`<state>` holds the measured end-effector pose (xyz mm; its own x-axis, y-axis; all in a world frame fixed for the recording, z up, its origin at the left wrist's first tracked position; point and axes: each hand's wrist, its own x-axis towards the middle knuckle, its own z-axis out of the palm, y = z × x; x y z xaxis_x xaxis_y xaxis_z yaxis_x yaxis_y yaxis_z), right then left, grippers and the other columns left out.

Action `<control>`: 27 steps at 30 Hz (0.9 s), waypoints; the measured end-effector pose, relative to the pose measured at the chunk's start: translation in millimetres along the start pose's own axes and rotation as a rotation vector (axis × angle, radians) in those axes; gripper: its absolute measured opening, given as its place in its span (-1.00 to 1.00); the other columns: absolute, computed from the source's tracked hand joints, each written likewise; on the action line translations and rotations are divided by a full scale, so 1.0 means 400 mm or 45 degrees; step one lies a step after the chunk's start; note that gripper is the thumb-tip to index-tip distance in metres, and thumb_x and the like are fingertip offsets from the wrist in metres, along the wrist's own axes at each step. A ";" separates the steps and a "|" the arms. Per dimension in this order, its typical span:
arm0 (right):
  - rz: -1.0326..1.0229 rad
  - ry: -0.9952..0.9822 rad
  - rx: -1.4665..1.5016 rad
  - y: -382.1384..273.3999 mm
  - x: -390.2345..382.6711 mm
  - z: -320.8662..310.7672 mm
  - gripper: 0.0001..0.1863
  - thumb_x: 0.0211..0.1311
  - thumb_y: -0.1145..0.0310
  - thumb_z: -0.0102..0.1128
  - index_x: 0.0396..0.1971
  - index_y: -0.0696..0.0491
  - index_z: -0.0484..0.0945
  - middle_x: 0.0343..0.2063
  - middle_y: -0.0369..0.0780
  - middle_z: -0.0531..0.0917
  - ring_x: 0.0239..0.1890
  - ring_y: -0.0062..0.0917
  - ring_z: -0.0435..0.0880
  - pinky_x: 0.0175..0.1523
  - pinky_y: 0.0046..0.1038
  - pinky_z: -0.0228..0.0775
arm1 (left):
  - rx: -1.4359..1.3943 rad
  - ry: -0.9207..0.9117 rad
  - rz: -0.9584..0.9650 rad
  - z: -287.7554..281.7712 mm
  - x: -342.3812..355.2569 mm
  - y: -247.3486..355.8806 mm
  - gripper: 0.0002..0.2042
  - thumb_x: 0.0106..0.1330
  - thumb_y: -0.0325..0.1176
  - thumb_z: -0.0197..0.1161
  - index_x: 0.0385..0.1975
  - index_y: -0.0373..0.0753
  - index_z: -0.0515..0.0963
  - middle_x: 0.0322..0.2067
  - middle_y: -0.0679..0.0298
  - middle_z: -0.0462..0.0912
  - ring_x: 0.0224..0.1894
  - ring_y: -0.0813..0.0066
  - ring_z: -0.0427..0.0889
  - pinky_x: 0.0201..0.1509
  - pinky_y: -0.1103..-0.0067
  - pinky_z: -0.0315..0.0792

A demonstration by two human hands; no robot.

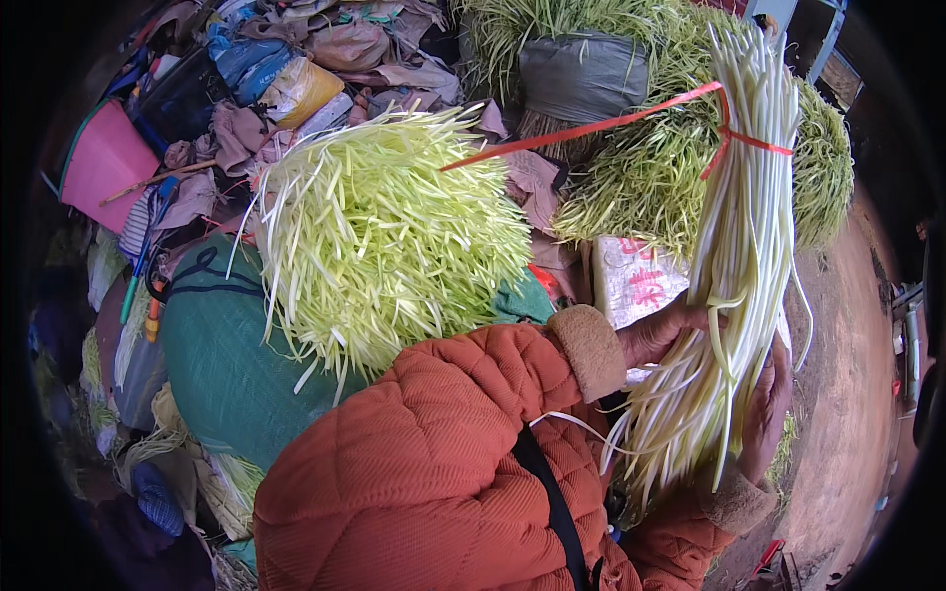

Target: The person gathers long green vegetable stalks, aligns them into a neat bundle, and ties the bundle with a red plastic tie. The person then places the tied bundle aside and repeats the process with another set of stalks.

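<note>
Far left: pink tub point(110, 165), tilted; yellow-and-white bag point(305, 91) among rags point(349, 45). Left: green sack point(219, 360), dark cord point(219, 289) across it.

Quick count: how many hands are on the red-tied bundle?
2: the left hand at the left of the bundle, the right hand lower, on its right side. Both are partly hidden.

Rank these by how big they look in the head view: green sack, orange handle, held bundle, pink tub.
Largest to smallest:
1. Held bundle
2. Green sack, partly hidden, so judged on what shows
3. Pink tub
4. Orange handle

Nearness to the camera may enlarge the bundle.
</note>
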<state>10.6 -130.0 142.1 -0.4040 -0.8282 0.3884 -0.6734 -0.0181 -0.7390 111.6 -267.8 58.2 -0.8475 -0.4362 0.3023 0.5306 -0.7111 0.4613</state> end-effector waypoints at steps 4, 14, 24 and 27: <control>-0.029 -0.148 0.191 0.056 -0.050 -0.087 -0.32 0.33 -0.03 -0.05 0.16 0.29 0.31 0.09 -0.05 0.47 0.17 -0.33 0.37 0.29 -0.32 0.10 | 0.212 0.156 0.217 0.088 -0.040 0.156 -0.57 0.16 -0.24 0.20 -0.02 -0.38 0.48 -0.15 0.13 0.64 -0.13 0.38 0.64 0.06 0.51 0.49; 1.388 0.884 1.225 0.876 -0.620 -0.076 -0.47 0.29 -0.05 -0.04 0.22 -0.23 0.28 0.23 -0.31 0.35 0.20 -0.45 0.34 0.15 -0.29 0.20 | 0.606 0.393 0.906 0.157 -0.559 0.737 -0.40 0.18 -0.03 0.21 0.14 -0.29 0.35 -0.09 0.05 0.57 -0.07 0.19 0.59 0.07 0.35 0.51; 1.553 0.719 1.112 1.121 -0.760 -0.002 -0.62 0.20 0.07 0.18 -0.01 -0.19 0.43 -0.02 -0.33 0.56 -0.13 -0.49 0.53 -0.17 -0.33 0.37 | 0.986 1.920 0.660 -0.046 -1.240 0.857 -0.49 0.25 -0.05 0.14 0.12 -0.21 0.40 -0.09 0.03 0.58 -0.01 0.16 0.54 0.06 0.27 0.44; 1.472 0.524 1.322 1.089 -0.786 0.015 -0.81 0.26 0.18 0.15 -0.20 -0.11 0.44 -0.53 -0.44 0.50 -0.63 -0.65 0.37 -0.61 -0.57 0.13 | 1.252 2.119 0.316 -0.075 -1.235 0.859 -0.56 0.25 -0.10 0.12 0.04 -0.23 0.45 -0.12 -0.01 0.58 -0.03 0.12 0.55 0.03 0.28 0.44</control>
<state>-152.1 119.1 -305.4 -0.6199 -0.4704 -0.6280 0.7175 -0.0159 -0.6964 712.3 -313.2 42.2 0.3836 -0.8837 -0.2682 -0.0569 -0.3126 0.9482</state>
